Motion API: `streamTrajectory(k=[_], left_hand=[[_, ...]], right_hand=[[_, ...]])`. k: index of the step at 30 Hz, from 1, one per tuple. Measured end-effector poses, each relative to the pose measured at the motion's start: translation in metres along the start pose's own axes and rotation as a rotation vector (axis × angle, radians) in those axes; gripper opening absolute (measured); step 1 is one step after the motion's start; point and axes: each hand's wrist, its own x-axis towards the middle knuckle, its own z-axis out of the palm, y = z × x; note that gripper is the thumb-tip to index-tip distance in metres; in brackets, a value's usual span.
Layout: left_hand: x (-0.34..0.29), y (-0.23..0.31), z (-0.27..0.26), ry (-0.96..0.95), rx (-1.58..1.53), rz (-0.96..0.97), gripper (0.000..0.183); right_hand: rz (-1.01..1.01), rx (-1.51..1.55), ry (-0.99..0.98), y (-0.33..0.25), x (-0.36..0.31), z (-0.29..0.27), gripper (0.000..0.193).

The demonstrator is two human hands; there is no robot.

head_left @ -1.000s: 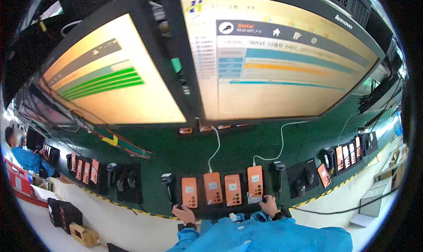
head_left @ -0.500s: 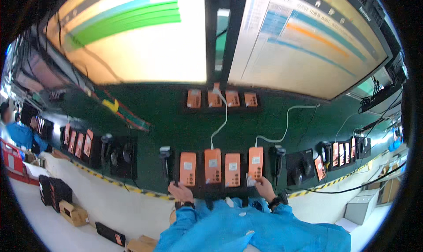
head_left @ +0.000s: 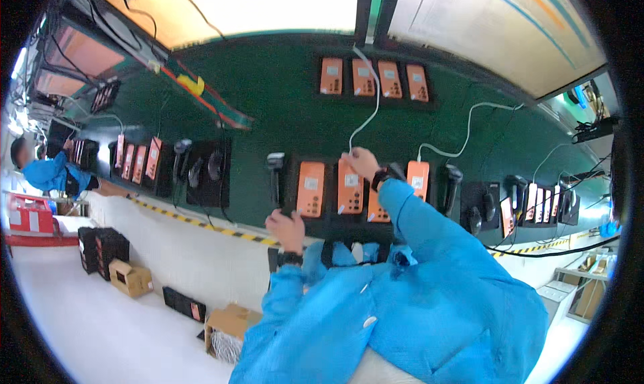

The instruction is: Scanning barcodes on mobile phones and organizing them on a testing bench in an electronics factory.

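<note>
My right hand (head_left: 363, 164) reaches over to the top end of the second orange phone (head_left: 351, 195) from the left. Its fingers are closed where a white cable (head_left: 373, 109) meets that phone, and they cover the plug. Fingers apart and empty, my left hand (head_left: 287, 229) hovers at the table's front edge, just below the leftmost orange phone (head_left: 310, 193). A third phone (head_left: 378, 213) is partly hidden under my right sleeve. The fourth phone (head_left: 417, 176) has its own white cable (head_left: 463, 129) plugged in at the top.
Black barcode scanners (head_left: 275, 176) flank the phone row. Behind it lies a black tray of orange phones (head_left: 389, 79), below two monitors (head_left: 282, 8). Farther left, a person in blue (head_left: 50, 174) works at the same green table (head_left: 282, 102). Cardboard boxes (head_left: 131, 278) stand on the floor.
My right hand has left the fourth phone's lower end and moved left and away from me to the second phone's top. My left hand stays near the front edge. The view has shifted.
</note>
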Motion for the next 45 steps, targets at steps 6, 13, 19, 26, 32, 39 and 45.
streamTrajectory(k=[6,13,19,26,32,39,45], left_hand=[[0.053,-0.016,0.018,0.048,-0.028,0.058,0.056],[0.13,-0.019,0.053,-0.463,-0.567,-0.117,0.047],[0.107,0.039,0.017,-0.395,-0.772,-0.052,0.023],[0.043,0.103,-0.039,-1.056,-0.647,0.0,0.03],[-0.005,0.149,-0.02,-1.33,-0.66,-0.147,0.029],[-0.01,0.161,0.001,-1.334,-0.473,-0.107,0.04],[-0.021,0.153,0.019,-1.272,-0.376,-0.019,0.056]], right_hand=[[-0.241,0.176,0.04,0.007,-0.032,-0.009,0.028],[-0.068,-0.008,0.08,-0.014,-0.057,-0.008,0.028],[-0.102,0.016,0.269,0.036,-0.024,0.0,0.02],[-0.425,-0.399,0.172,0.092,-0.075,-0.092,0.044],[-0.42,-0.511,0.074,0.102,-0.076,-0.088,0.064],[-0.351,-0.528,0.041,0.093,-0.075,-0.09,0.063],[-0.378,-0.653,0.032,0.093,-0.078,-0.085,0.082]])
